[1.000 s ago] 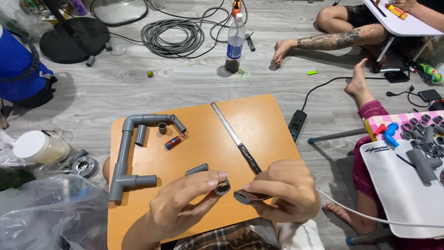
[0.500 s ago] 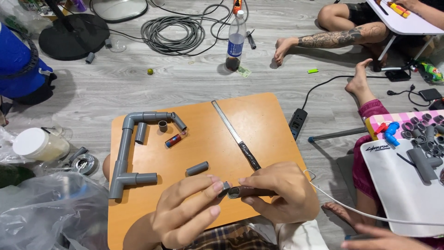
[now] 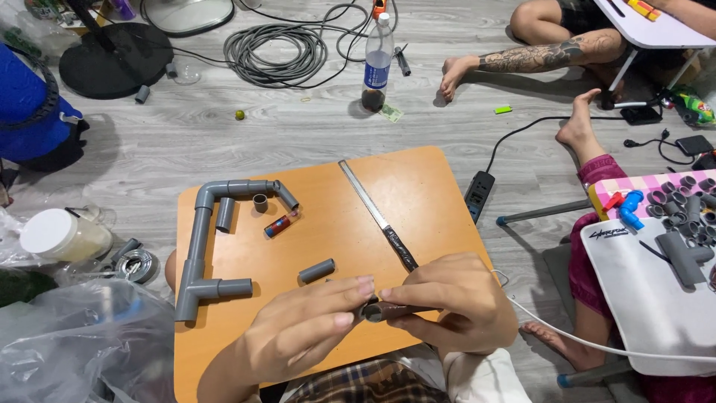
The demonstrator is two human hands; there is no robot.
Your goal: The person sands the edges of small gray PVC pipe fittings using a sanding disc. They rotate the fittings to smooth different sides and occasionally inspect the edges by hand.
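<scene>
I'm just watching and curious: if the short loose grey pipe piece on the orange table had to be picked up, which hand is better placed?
Probably the left hand: it lies just below the short grey plastic pipe piece, fingertips only pinching the dark tube. The right hand wraps that tube, farther off.

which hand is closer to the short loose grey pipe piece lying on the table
Left. The left hand has its fingers just below and right of the short pipe piece. The right hand is farther off to the right, pinching a dark pipe stub with the left.
</scene>
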